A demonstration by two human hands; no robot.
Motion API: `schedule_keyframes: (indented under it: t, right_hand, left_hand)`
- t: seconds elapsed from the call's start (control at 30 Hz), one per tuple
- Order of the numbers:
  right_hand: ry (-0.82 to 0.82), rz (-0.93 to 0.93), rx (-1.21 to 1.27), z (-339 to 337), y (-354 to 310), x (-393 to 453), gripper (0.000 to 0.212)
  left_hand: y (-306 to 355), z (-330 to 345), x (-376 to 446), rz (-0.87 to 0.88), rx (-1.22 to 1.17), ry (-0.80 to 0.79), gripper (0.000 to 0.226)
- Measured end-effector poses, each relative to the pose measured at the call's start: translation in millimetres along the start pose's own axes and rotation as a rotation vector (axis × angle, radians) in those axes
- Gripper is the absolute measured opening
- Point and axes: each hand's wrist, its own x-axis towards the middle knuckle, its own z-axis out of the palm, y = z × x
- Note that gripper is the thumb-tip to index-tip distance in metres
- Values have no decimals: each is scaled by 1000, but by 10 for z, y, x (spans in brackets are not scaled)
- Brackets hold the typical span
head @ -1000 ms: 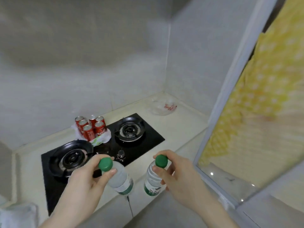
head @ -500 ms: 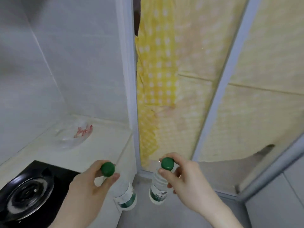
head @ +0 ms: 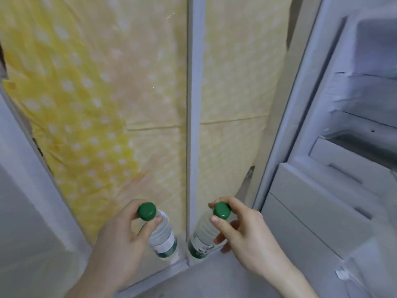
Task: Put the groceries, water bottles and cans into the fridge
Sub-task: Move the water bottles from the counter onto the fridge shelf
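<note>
Green-capped clear plastic water bottles, left bottle (head: 163, 235) hanging below left hand (head: 120, 239) grip pinching its neck, right bottle (head: 202, 239) likewise under right hand (head: 242, 231), ribbed walls, open fridge (head: 335, 147) right.

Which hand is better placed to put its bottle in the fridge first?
Probably the right hand: its bottle hangs nearer the open fridge, which stands on the right. The left hand is farther away.

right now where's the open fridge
In the head view the open fridge fills the right side, just right of the right hand and its water bottle, beside the yellow-papered glass door.
</note>
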Motion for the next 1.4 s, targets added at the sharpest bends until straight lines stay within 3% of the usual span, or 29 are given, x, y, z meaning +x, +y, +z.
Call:
schedule_keyframes:
  t: [0.37,0.93,1.4]
  right_hand:
    - [418,59,-98,-924,196,471,10]
    - [915,16,-56,-2395,663,1361,17]
    - [1297,-57,-262,-3248,846,2318,19]
  left_hand:
    - [663,897,1391,288,-213,-207,14]
    - [2113,2498,2957,534,-521,-289,17]
    - [3581,3780,4144,731,-949,-365,10]
